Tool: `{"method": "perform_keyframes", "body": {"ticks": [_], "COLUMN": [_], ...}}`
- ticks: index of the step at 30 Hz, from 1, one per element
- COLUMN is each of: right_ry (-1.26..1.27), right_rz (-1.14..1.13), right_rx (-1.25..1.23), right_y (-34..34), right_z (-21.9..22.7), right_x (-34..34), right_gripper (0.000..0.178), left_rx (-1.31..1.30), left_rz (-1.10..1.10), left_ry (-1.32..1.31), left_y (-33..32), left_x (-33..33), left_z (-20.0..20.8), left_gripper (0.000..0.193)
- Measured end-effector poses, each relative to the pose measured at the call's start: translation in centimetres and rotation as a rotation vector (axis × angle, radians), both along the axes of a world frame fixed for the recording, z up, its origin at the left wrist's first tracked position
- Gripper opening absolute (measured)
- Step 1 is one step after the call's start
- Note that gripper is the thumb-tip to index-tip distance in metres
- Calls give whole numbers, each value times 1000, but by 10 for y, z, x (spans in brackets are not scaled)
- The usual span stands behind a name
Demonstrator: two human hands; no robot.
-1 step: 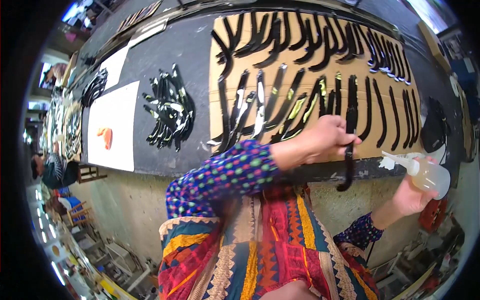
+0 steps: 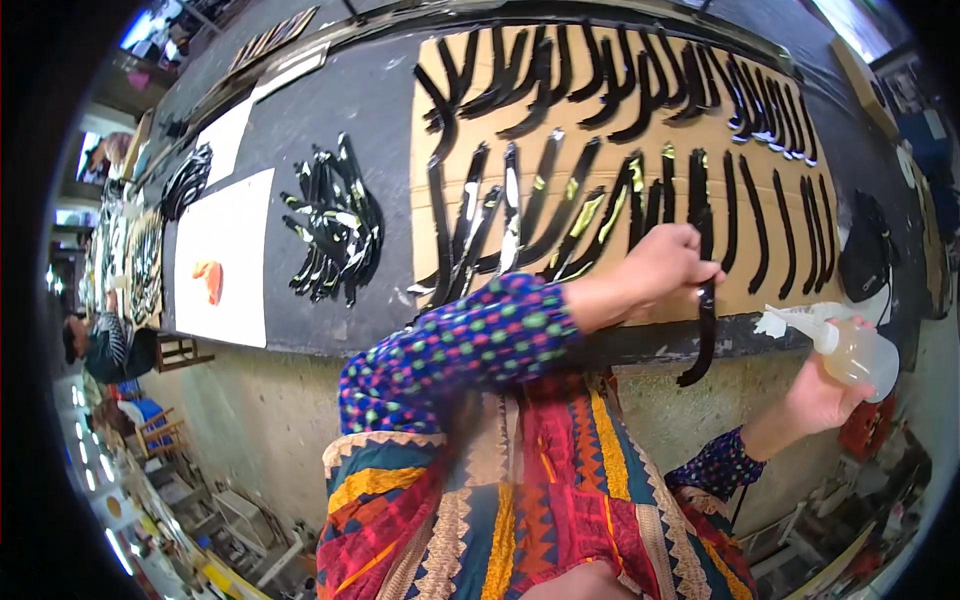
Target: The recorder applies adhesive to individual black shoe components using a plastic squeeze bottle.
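Note:
My left hand (image 2: 668, 265) is closed in a pinch around a glossy black strip (image 2: 707, 325). Its curved lower end hangs past the table's front edge, while its upper part lies against the cardboard sheet (image 2: 622, 308). In my right hand (image 2: 822, 395), off the table's front right, is a translucent squeeze bottle (image 2: 862, 362) with pale liquid and a long white nozzle. That nozzle points left toward the held strip but stays apart from it. Rows of similar curved black strips (image 2: 755, 225) cover the cardboard around my left hand.
Left of the cardboard lies a heap of black strips (image 2: 335, 225) on the dark table (image 2: 390, 130). Farther left, a small orange piece (image 2: 208, 280) rests on a white sheet (image 2: 235, 225). A black pouch-like item (image 2: 865, 250) sits at the right end. Another person (image 2: 110, 345) is at the far left.
The view has shifted slightly. My left hand still pinches the strip, whose hanging end has swung a little to the right. My right hand and the bottle have hardly moved.

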State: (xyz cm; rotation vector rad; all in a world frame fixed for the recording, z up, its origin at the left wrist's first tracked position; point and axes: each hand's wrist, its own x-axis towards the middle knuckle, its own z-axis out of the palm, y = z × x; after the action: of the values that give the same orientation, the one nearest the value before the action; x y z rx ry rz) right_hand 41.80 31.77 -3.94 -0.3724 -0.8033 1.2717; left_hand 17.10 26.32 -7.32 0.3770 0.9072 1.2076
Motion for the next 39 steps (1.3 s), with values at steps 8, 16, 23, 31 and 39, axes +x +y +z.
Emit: {"method": "perform_keyframes", "body": {"ticks": [8,16,23,31,39], "right_ry": [3,11,22,33,57], "right_rz": [-85,15,27,27,125], "right_rx": [-18,-42,-63,-72,-77], "right_y": [0,6,7,8,8], "right_z": [-13,-21,-23,-23,-19], "right_x": [25,21,16,11,2], "right_gripper": [72,72,74,73,73], "left_rx": [257,293,196,184,288], "left_rz": [303,371,306,297,345], "left_ry": [927,1146,824,1063,898], "left_y": [83,95,96,89,84], "left_x": [60,79,81,72,66], "left_z": [-45,-69,-81,-60,-74], "left_gripper": [18,25,30,32,31]}}
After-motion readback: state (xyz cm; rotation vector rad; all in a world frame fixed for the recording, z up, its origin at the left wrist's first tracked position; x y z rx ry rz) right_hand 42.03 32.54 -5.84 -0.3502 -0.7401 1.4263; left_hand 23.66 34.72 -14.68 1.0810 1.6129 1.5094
